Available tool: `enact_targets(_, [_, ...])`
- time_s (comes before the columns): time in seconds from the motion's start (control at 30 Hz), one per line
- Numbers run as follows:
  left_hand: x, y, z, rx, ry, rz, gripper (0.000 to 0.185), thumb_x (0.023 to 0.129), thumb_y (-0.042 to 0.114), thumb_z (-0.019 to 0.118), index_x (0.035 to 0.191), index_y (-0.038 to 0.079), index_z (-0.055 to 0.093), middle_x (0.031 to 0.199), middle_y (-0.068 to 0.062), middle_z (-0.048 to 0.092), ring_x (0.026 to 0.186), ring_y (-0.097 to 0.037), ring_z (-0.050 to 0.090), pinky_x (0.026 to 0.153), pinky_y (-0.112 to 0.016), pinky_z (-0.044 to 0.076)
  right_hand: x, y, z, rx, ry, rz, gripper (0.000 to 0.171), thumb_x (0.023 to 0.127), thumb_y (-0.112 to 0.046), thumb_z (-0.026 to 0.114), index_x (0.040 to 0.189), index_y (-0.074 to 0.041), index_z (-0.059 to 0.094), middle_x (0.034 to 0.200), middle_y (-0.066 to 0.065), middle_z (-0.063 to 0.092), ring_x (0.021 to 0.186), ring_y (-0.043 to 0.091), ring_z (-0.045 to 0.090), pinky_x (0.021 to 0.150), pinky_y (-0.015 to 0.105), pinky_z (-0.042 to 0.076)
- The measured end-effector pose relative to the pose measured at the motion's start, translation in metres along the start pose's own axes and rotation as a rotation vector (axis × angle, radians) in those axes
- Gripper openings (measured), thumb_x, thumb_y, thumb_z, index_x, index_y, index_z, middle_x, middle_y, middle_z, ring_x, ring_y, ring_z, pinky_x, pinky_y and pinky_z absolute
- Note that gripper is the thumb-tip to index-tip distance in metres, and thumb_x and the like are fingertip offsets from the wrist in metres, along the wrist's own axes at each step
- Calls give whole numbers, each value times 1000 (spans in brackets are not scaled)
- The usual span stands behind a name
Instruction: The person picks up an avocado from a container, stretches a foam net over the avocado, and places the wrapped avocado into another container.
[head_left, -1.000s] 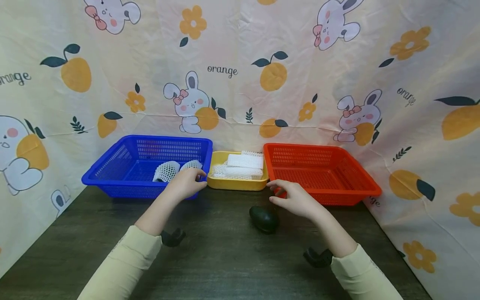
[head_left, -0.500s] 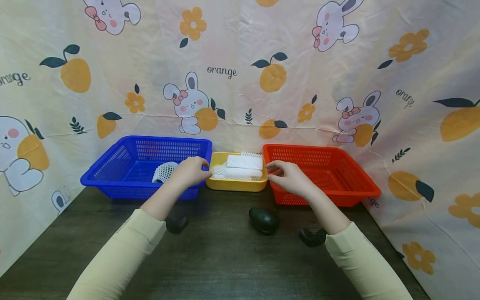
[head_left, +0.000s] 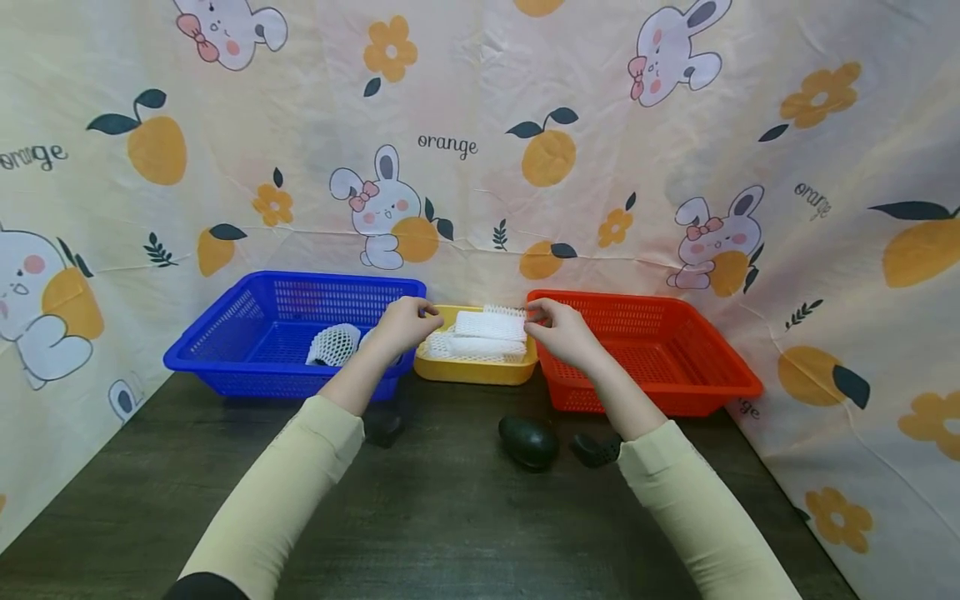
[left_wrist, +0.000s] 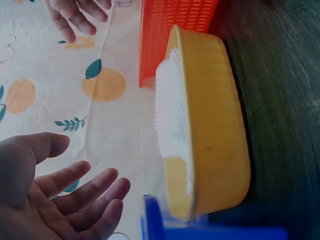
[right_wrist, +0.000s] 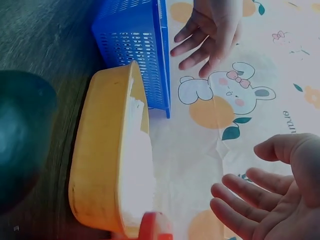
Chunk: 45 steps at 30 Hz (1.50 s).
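Down at the near side of the table (head_left: pixel 450 525), a pale yellow left sleeve (head_left: pixel 277 483) and right sleeve (head_left: pixel 701 500) stretch forward, with a black gadget (head_left: pixel 383 429) showing by the left cuff and another black gadget (head_left: pixel 595 450) by the right. Next up is a dark green fruit (head_left: pixel 528 442), lying on the table a bit right of midway between the side edges. Past that it's a row along the far edge: blue basket (head_left: pixel 251 382) toward the far-left corner, red basket (head_left: pixel 652 400) toward the far-right corner, little yellow tray (head_left: pixel 472 372) between them, loaded with white foam nets (head_left: pixel 489 333). The blue one has a netted bundle (head_left: pixel 333 344) inside, plus a bit of another by the left wrist. Left hand (head_left: pixel 405 323) is up near the tray's left end, right hand (head_left: pixel 560 329) near its right end. Both are totally loose, fingers spread and grasping nothing. Behind everything hangs a cloth (head_left: pixel 457 200) with bunnies and oranges.
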<state>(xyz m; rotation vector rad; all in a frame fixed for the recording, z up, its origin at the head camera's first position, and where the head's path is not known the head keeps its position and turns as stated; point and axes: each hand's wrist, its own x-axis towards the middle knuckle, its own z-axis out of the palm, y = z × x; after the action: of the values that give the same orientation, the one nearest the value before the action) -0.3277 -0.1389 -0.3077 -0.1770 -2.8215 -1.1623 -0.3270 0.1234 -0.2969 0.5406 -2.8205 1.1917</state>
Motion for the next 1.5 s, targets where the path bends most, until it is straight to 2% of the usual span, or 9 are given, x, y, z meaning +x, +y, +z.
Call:
enact_targets(0.17, [11, -5, 9, -80, 7, -38, 34, 94, 24, 59, 118, 0, 63, 110, -18, 63, 82, -27, 65, 72, -34, 52, 11, 1, 11, 45, 56, 47, 42, 95, -19, 57, 134, -5, 50, 123, 13, 58, 108, 29, 54, 88, 42, 48])
enact_targets(0.37, [21, -7, 19, -142, 18, -80, 38, 96, 26, 55, 122, -1, 60, 116, -19, 61, 86, -28, 65, 76, -37, 52, 20, 0, 25, 146, 123, 127, 45, 96, -19, 54, 138, -2, 46, 132, 16, 52, 120, 30, 49, 96, 43, 43])
enact_targets(0.6, [29, -7, 33, -213, 17, -129, 40, 97, 28, 53, 125, 0, 59, 119, -18, 60, 92, -29, 65, 75, -35, 51, 35, 9, 44, 266, 174, 215, 48, 98, -23, 52, 140, -1, 43, 137, 17, 48, 127, 29, 43, 103, 41, 36])
enact_targets(0.73, [33, -6, 40, -237, 32, -148, 40, 98, 28, 52, 125, -1, 58, 116, -19, 61, 95, -31, 62, 77, -38, 50, 44, 14, 53, 308, 163, 261, 53, 99, -29, 50, 144, -2, 39, 142, 17, 43, 130, 29, 39, 106, 42, 32])
enact_targets(0.97, [39, -7, 48, -228, 57, -155, 46, 98, 31, 48, 130, -3, 54, 130, -20, 54, 121, -33, 48, 100, -43, 38, 53, 20, 64, 352, 113, 319, 62, 101, -40, 42, 150, -6, 28, 152, 15, 29, 138, 29, 26, 111, 46, 21])
enact_targets(1.3, [49, -9, 57, -309, 49, -143, 53, 101, 34, 43, 138, -3, 45, 139, -22, 46, 129, -35, 40, 105, -44, 32, 61, 23, 69, 394, 48, 323, 70, 101, -47, 35, 154, -8, 10, 159, 11, 6, 144, 24, 3, 114, 44, 5])
enact_targets(1.5, [55, -13, 64, -372, 40, -154, 56, 101, 34, 42, 141, -5, 40, 142, -23, 41, 131, -34, 37, 107, -42, 30, 65, 27, 73, 370, 20, 328, 71, 102, -49, 31, 154, -8, 7, 160, 11, -1, 144, 23, -2, 114, 43, 3])
